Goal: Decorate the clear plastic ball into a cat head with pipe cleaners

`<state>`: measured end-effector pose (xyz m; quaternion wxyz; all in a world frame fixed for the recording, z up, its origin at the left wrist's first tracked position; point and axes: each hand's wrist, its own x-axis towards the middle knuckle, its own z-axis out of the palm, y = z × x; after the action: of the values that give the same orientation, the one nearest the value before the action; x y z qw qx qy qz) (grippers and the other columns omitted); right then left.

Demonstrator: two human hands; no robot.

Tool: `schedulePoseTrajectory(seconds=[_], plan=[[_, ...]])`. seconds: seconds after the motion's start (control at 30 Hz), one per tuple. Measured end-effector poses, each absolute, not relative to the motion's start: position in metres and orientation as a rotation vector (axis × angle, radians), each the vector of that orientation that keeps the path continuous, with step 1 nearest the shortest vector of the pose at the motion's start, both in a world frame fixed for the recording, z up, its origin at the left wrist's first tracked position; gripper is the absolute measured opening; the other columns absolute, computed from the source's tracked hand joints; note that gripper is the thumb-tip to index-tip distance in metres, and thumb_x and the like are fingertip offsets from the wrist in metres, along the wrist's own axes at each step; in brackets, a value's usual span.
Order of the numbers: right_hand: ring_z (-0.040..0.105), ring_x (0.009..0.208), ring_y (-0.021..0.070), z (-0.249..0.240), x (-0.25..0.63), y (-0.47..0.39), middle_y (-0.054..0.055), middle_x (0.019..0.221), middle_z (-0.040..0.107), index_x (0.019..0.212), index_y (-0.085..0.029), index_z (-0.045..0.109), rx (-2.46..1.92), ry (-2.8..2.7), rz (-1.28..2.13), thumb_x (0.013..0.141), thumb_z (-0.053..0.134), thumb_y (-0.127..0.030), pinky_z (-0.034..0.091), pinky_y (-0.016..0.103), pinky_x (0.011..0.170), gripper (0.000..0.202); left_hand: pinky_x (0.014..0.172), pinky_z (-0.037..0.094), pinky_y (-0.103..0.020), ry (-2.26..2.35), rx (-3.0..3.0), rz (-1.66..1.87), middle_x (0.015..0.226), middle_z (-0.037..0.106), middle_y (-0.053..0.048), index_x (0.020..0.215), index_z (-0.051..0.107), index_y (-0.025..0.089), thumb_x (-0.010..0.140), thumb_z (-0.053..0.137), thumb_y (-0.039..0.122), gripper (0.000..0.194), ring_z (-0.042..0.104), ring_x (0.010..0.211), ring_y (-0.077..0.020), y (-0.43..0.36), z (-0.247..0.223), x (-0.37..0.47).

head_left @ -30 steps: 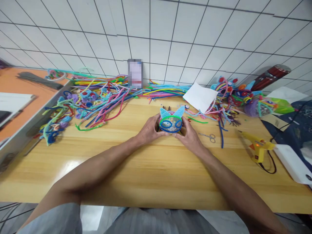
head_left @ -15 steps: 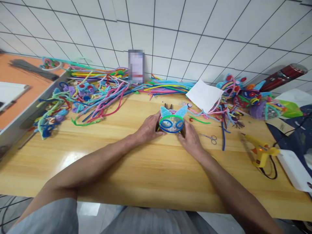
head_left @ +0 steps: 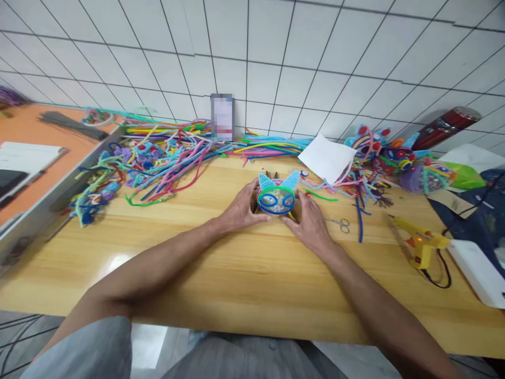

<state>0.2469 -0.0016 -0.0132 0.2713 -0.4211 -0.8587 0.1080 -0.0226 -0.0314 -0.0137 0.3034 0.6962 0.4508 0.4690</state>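
A small cat-like craft [head_left: 277, 201] stands upright on the wooden table in front of me. It has light blue pointed ears, a green band above, and blue loops like glasses over a clear, shiny front. My left hand [head_left: 243, 208] holds its left side, the thumb along the lower edge. On the other side my right hand [head_left: 310, 221] grips it, the thumb at the lower right edge. Dark tips of something show behind the ears. To the right of my right hand lie small scissors [head_left: 343, 226].
Pipe cleaners [head_left: 177, 152] are heaped at the back left. A phone [head_left: 223, 118] leans on the tiled wall. White paper [head_left: 326, 159], finished-looking crafts [head_left: 398, 155] and a red flask [head_left: 447, 126] are back right. A yellow glue gun [head_left: 422, 245] stands near a white box [head_left: 477, 273].
The camera view has shifted slightly, showing more of the left side. Both hands keep hold of the craft, and the thumbs have moved slightly inward along its lower edge.
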Motion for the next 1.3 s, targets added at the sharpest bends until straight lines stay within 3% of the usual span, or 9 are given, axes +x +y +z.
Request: schedulePoseTrajectory(seconds=[0.1, 0.3, 0.47, 0.77, 0.9, 1.03, 1.17, 1.23, 1.3], plan=[[0.062, 0.143, 0.0436, -0.010, 0.246, -0.003, 0.027, 0.155, 0.063, 0.166, -0.014, 0.033, -1.080, -2.310, 0.185, 0.094, 0.075, -0.044, 0.049, 0.068, 0.119, 0.088, 0.131, 0.038, -0.063, 1.105, 1.841, 1.290, 0.164, 0.052, -0.025, 0.162, 0.044, 0.016, 0.074, 0.091, 0.073, 0.115, 0.051, 0.154, -0.0456, -0.031, -0.011, -0.022], [0.065, 0.139, 0.0433, -0.012, 0.247, -0.003, 0.026, 0.152, 0.066, 0.166, -0.015, 0.035, -0.981, -2.260, 0.049, 0.099, 0.070, -0.052, 0.054, 0.064, 0.113, 0.084, 0.128, 0.044, -0.061, 0.955, 1.756, 1.308, 0.160, 0.058, -0.023, 0.162, 0.045, 0.017, 0.076, 0.093, 0.068, 0.111, 0.057, 0.150, -0.0443, -0.034, -0.004, -0.015], [0.068, 0.132, 0.0442, -0.022, 0.247, 0.006, 0.026, 0.146, 0.069, 0.164, -0.013, 0.040, -0.954, -2.202, 0.021, 0.101, 0.065, -0.060, 0.056, 0.064, 0.108, 0.082, 0.129, 0.044, -0.060, 1.063, 1.794, 1.254, 0.160, 0.059, -0.022, 0.163, 0.047, 0.019, 0.071, 0.095, 0.068, 0.115, 0.057, 0.150, -0.0429, -0.029, -0.006, -0.018], [0.062, 0.141, 0.0431, -0.013, 0.246, -0.005, 0.025, 0.154, 0.065, 0.169, -0.016, 0.032, -0.968, -2.241, 0.125, 0.097, 0.074, -0.048, 0.052, 0.066, 0.116, 0.089, 0.126, 0.046, -0.061, 0.966, 1.677, 1.281, 0.161, 0.057, -0.025, 0.164, 0.040, 0.019, 0.076, 0.094, 0.065, 0.113, 0.058, 0.147, -0.0426, -0.036, -0.003, -0.017], [0.059, 0.146, 0.0446, -0.012, 0.244, -0.007, 0.026, 0.158, 0.062, 0.166, -0.016, 0.038, -1.023, -2.208, 0.244, 0.095, 0.076, -0.050, 0.048, 0.070, 0.119, 0.087, 0.129, 0.040, -0.061, 1.110, 1.714, 1.266, 0.167, 0.048, -0.024, 0.163, 0.039, 0.021, 0.073, 0.092, 0.071, 0.116, 0.052, 0.152, -0.0426, -0.037, -0.002, -0.024], [0.064, 0.140, 0.0405, 0.005, 0.243, -0.013, 0.022, 0.150, 0.069, 0.155, -0.020, 0.054, -0.981, -1.975, 0.493, 0.094, 0.077, -0.055, 0.048, 0.067, 0.120, 0.073, 0.123, 0.042, -0.058, 1.204, 1.745, 1.499, 0.163, 0.053, -0.020, 0.160, 0.044, 0.024, 0.088, 0.076, 0.075, 0.093, 0.057, 0.146, -0.0369, -0.041, 0.017, -0.030], [0.074, 0.124, 0.0289, 0.049, 0.247, -0.018, 0.011, 0.130, 0.080, 0.134, -0.026, 0.069, -0.782, -1.365, 0.966, 0.100, 0.066, -0.067, 0.055, 0.052, 0.113, 0.054, 0.099, 0.054, -0.042, 1.096, 1.610, 1.878, 0.131, 0.070, -0.011, 0.137, 0.063, 0.025, 0.099, 0.070, 0.063, 0.054, 0.069, 0.115, -0.0260, -0.070, 0.054, -0.017], [0.077, 0.112, 0.0253, 0.077, 0.248, -0.022, 0.008, 0.115, 0.083, 0.119, -0.026, 0.076, -0.664, -1.117, 1.111, 0.098, 0.064, -0.075, 0.059, 0.046, 0.107, 0.055, 0.094, 0.055, -0.039, 0.956, 1.485, 1.737, 0.119, 0.074, -0.009, 0.131, 0.067, 0.025, 0.104, 0.065, 0.059, 0.044, 0.071, 0.108, -0.0240, -0.090, 0.068, 0.002], [0.078, 0.105, 0.0235, 0.101, 0.246, -0.031, 0.007, 0.107, 0.084, 0.110, -0.026, 0.079, -0.593, -1.010, 1.195, 0.094, 0.066, -0.078, 0.062, 0.042, 0.101, 0.057, 0.095, 0.056, -0.040, 0.844, 1.304, 1.429, 0.127, 0.074, -0.011, 0.133, 0.067, 0.025, 0.104, 0.064, 0.059, 0.044, 0.072, 0.112, -0.0253, -0.107, 0.076, 0.030]])
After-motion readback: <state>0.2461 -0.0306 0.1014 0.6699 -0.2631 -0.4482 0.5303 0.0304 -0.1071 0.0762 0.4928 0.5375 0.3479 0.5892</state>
